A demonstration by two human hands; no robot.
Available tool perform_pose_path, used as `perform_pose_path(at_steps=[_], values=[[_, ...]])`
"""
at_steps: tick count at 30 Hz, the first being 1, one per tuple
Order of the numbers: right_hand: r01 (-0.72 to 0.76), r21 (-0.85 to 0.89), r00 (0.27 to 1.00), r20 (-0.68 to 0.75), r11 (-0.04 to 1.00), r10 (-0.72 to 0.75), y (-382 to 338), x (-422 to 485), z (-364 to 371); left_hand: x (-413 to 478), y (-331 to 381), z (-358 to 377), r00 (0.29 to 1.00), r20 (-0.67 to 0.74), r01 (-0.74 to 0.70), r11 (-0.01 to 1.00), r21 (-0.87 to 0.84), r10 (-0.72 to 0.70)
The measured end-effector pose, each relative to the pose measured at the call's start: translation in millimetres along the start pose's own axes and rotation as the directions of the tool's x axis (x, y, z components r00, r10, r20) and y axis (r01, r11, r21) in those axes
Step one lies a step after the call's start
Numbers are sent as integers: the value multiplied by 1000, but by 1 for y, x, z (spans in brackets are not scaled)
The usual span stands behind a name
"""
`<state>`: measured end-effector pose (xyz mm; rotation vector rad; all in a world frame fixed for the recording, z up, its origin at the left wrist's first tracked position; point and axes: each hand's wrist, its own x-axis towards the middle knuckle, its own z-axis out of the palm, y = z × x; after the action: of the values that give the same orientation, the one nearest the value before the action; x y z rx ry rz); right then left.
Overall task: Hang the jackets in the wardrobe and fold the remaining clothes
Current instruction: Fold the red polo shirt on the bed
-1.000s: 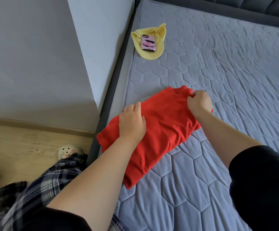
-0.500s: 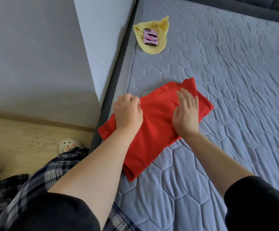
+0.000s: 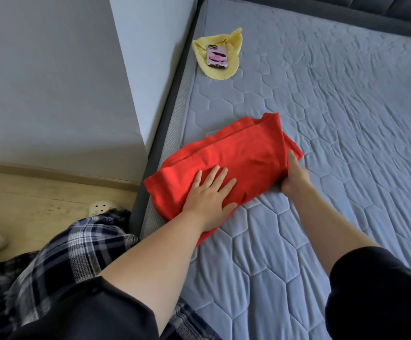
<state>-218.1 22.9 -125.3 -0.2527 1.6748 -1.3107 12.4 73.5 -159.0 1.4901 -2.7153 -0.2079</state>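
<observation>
A folded red garment (image 3: 243,150) lies on the grey quilted mattress (image 3: 322,119), close to its left edge. My left hand (image 3: 209,195) presses flat on the near part of the garment, fingers spread. At the garment's right edge my right hand (image 3: 295,177) has its thumb on top of the cloth, its fingers tucked under the fold and hidden.
A yellow cloth (image 3: 233,62) with a pink-cased phone (image 3: 216,56) on it lies farther up the mattress by the left edge. A grey wall corner (image 3: 126,94) and the wooden floor (image 3: 27,200) are to the left. My plaid-trousered legs (image 3: 76,253) stand against the bed frame.
My right hand let go of the garment's far end, smoothed over the top, then slid to the right edge. My left hand went from curled to flat and moved nearer.
</observation>
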Motion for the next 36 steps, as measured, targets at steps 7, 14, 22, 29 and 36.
perform_pose_path(at_steps=[7, 14, 22, 29, 36], values=[[-219, 26, 939, 279, 975, 203, -20, 4, 8, 17, 11, 0, 996, 91, 4, 999, -51, 1], [80, 74, 979, 183, 994, -93, -26, -21, 32, 36, -9, -51, 913, 346, 336, -83, -938, -215], [852, -379, 522, 660, 360, -540, 8, -97, 44, 1, -63, -76, 809, 559, 210, -800, -562, -181], [970, -219, 202, 967, -108, -155, 53, -128, 44, -31, -83, -98, 712, 646, 460, -513, -725, -275], [980, -147, 151, 988, -135, 15, 68, -138, 41, -33, -64, -84, 686, 287, 453, 84, -887, -668]])
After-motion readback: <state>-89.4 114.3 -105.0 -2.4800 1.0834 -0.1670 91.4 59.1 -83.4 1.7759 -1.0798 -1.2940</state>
